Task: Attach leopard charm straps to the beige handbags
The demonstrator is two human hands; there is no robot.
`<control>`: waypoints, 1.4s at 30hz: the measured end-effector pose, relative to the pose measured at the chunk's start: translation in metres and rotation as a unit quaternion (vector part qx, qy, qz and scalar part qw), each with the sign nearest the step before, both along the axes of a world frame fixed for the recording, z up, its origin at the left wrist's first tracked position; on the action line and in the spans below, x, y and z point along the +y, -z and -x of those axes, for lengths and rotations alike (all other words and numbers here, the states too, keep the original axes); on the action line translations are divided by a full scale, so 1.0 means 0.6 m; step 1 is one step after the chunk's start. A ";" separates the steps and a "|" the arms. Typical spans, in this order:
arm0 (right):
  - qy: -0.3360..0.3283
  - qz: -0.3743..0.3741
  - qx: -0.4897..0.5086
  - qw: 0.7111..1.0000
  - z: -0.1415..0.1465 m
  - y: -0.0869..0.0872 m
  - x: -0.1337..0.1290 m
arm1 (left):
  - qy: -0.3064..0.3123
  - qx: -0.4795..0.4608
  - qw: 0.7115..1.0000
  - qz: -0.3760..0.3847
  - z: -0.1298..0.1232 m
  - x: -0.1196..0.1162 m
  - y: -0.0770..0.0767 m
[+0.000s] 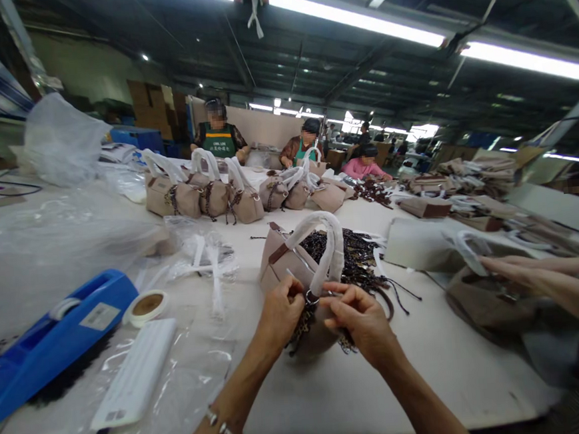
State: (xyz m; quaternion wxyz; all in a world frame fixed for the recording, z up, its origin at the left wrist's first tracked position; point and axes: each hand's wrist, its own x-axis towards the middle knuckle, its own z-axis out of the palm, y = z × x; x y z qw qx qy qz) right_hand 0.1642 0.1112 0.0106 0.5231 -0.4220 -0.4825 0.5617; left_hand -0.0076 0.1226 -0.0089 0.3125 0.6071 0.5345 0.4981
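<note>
A beige handbag [279,261] stands upright in front of me, its arched handle [335,230] wrapped in white material. My left hand [283,311] is closed in a pinch beside the metal ring [311,298] at the handle's base. From the other side, my right hand [360,318] pinches close to the same ring, thumb and forefinger together. What lies between the fingertips of either hand is too small to make out. Dark braided cords with a chain hang under my hands on the bag's front. Just behind the bag lies a heap of dark braided cords [352,249].
On the left are a blue tape dispenser [54,349], a tape roll [147,307], a white power strip [136,373] and plastic sheeting. Several finished-looking handbags [248,207] line the back. At right, another person's hands [514,273] handle a bag [481,302]. Co-workers sit beyond.
</note>
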 end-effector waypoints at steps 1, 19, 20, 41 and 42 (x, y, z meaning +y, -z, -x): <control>-0.004 0.027 0.017 0.999 0.000 -0.002 0.001 | 0.001 0.002 1.000 -0.001 -0.001 -0.001 -0.001; -0.042 -0.143 -0.281 0.948 0.016 -0.009 -0.006 | 0.109 -0.297 0.944 0.096 0.007 -0.035 -0.010; -0.043 -0.158 -0.295 0.941 0.016 -0.009 -0.005 | 0.112 -0.288 0.946 0.096 0.006 -0.036 -0.009; -0.045 -0.054 -0.236 0.969 0.018 -0.014 -0.007 | 0.072 -0.016 0.997 -0.004 0.014 -0.046 -0.011; -0.041 -0.048 -0.227 0.972 0.019 -0.014 -0.006 | 0.056 -0.016 0.998 -0.002 0.013 -0.044 -0.010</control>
